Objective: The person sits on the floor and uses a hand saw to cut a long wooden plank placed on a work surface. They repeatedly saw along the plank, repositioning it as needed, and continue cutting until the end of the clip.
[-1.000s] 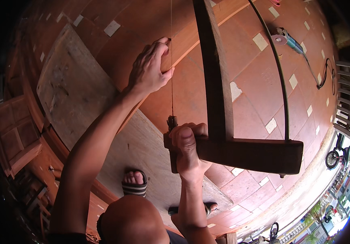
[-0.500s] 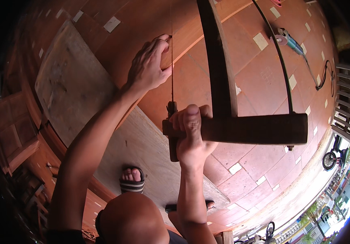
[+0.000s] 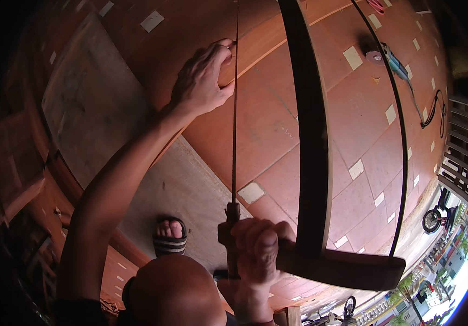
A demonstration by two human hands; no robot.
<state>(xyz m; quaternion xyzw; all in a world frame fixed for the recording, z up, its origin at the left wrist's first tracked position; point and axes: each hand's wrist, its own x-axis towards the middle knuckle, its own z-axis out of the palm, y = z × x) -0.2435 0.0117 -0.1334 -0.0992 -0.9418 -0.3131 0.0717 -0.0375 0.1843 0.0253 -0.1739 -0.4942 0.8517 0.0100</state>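
Note:
My right hand point(image 3: 258, 247) is wrapped round the handle end of a wooden frame saw point(image 3: 312, 136), low in the view. The saw's thin blade point(image 3: 235, 141) runs nearly straight up the picture and crosses a reddish wooden plank point(image 3: 264, 46). My left hand point(image 3: 202, 81) is closed on the plank just left of the blade, thumb and fingertips close to it. The plank slants from under my left forearm to the upper right. How deep the blade sits in the wood cannot be made out. A tension cord point(image 3: 399, 119) lines the saw's far right side.
Beneath the plank lies a wide grey board point(image 3: 98, 98), with my sandalled foot point(image 3: 170, 236) on it. An angle grinder point(image 3: 396, 61) with its cord lies on the tiled floor point(image 3: 272, 125) at right. Beyond are a slatted rack point(image 3: 466, 152) and a motorcycle point(image 3: 435, 217). Wooden furniture pieces point(image 3: 22, 190) stand left.
My right hand has drawn the saw down toward my body, so more blade shows below the plank. My left hand keeps its hold on the plank.

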